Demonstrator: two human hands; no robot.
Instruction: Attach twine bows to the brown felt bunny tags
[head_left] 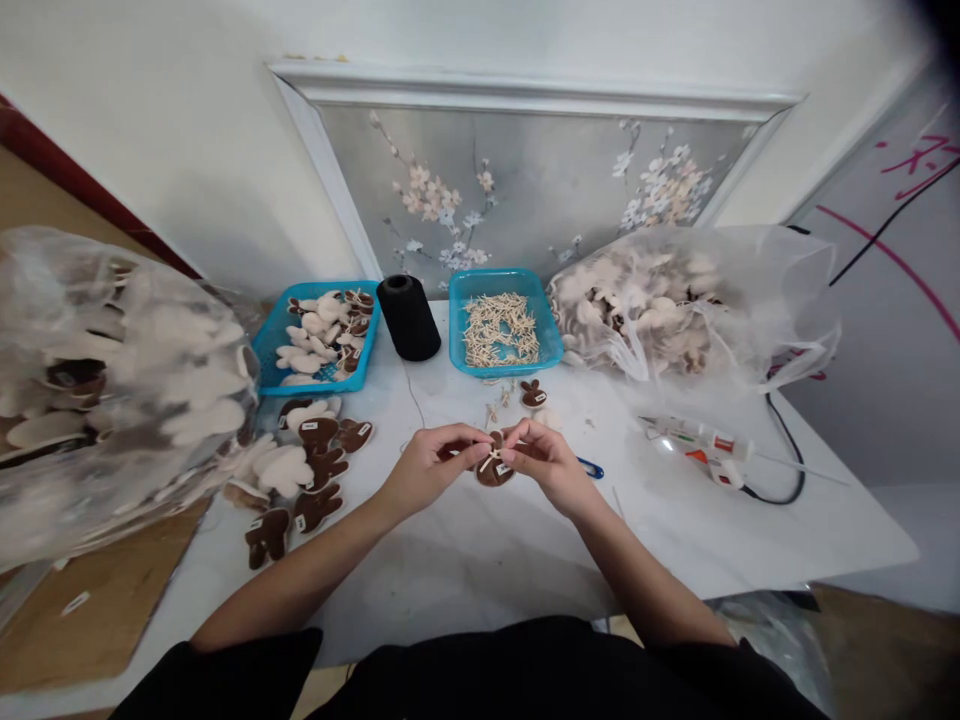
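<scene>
Sleeves (217,670), black, a pair, are seen nearest. Left hand (439,460): thumb and forefinger pinched on one side of a small cream bow (493,455), as far as can be made out. Right hand (547,465): thumb and forefinger likewise pinched at the bow's other side. Brown rabbit-shaped piece (493,477), one, labelled: held between both hands over the white table (480,560), the bow laid across it; placement is judged well advanced, but whether it is fastened cannot be told. Labelled brown pieces (326,467), several, are heaped at left with pale ones; no bows are made out on them, so they are judged unfinished. Blue pin (591,468), one, is partly hidden beside the right hand. Glue gun (697,440), one, is laid at right. Beyond the hands, a few loose bows (493,412) and a single labelled rabbit (534,394) are found. Farther back are ranged a blue basket (322,387) of mixed pieces, their completion too small to tell; a black thread cone (409,318); a blue tray (506,371), amply stocked with bows; and, at right, a filled clear bag (675,300). Much is judged left.
</scene>
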